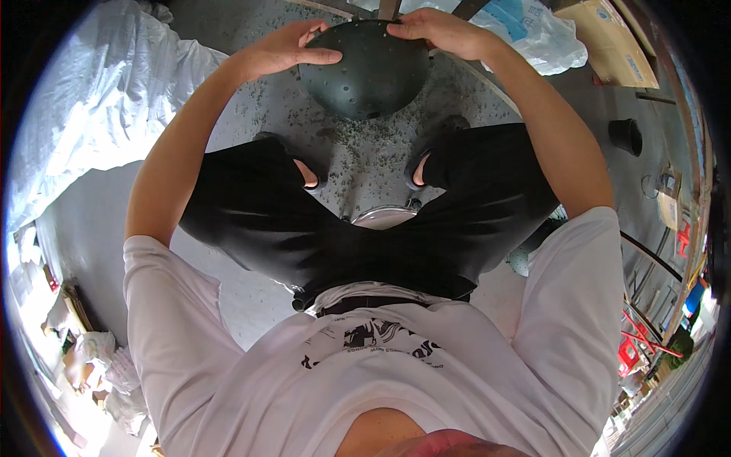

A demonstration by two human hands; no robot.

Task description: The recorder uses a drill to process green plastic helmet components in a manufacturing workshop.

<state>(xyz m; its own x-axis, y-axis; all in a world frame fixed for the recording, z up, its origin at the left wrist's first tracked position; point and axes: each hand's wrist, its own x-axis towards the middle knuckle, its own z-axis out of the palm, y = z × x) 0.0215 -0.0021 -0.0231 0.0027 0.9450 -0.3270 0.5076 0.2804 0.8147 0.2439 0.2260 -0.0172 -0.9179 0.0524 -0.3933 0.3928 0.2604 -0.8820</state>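
A dark green-grey rounded shell [369, 76], dome-shaped with small dots or holes over its surface, is in front of me beyond my knees. My left hand [283, 50] grips its left side, thumb lying across the outer face and the other fingers curled near the far rim. At the far right rim, my right hand [442, 32] holds it with the thumb on top; most of its fingers are hidden behind the shell. What the shell rests on, if anything, is out of sight.
Small dark crumbs [358, 156] litter the grey floor between my feet. White sheeting [106, 91] covers a bulky heap on the left. To the right are clear plastic wrap [544, 42], a cardboard box [609, 42] and a black bucket [625, 137]. I sit on a low seat [384, 216].
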